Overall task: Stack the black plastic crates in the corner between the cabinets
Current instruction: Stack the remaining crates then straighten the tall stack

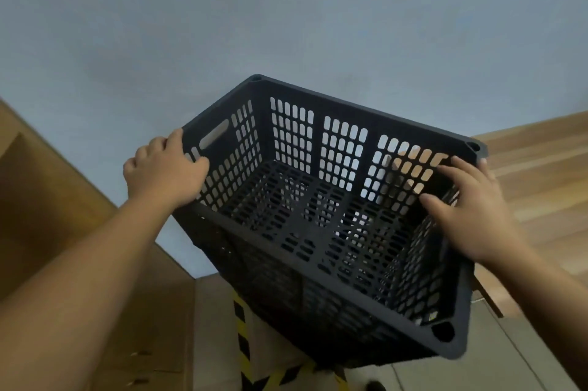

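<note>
A black perforated plastic crate [321,222] fills the middle of the head view, empty and tilted, its open top facing me. It sits on at least one more black crate [286,295] beneath it, whose slotted wall shows below the near rim. My left hand [165,167] grips the left end wall near the handle slot, thumb inside the crate. My right hand [467,209] holds the right end wall, thumb inside and fingers curled over the rim. The lower part of the stack is hidden.
A wooden cabinet [47,199] stands at the left and another wooden cabinet [541,174] at the right, with a pale blue wall [286,24] between them. Yellow-and-black hazard tape [241,333] runs along the tiled floor [477,358] under the crates.
</note>
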Motion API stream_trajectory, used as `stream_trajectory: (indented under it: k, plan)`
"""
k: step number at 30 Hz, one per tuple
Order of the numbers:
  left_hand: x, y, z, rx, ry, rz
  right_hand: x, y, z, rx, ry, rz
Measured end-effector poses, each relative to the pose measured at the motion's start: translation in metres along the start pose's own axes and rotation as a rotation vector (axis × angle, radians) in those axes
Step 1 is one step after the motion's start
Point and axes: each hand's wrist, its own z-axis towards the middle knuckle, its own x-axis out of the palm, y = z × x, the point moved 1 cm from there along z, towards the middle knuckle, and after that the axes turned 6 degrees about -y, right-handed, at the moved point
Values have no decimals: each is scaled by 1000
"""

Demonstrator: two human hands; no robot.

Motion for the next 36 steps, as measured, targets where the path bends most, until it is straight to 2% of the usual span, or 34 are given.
stream_trajectory:
  k: [12, 22, 26, 29, 31, 33, 36]
  plan:
    - [7, -33, -62, -240, -81, 11, 8, -27, 137, -259, 189, 35]
    - [13, -70, -88, -434, -123, 19, 27, -13, 230, -457, 265, -30]
    - [11, -84, -104, -441, -120, 3, 26, -13, 244, -449, 254, -57]
    - [9, -79, -114, -385, -86, -2, 18, -13, 233, -433, 179, -51]
    - [7, -62, -114, -323, -66, -37, 9, -15, 216, -345, 128, 18]
    - [3, -44, -111, -289, -75, -165, 4, -18, 194, -262, 132, 64]
    - [0, -32, -109, -299, -110, -363, -3, -30, 162, -192, 245, 40]
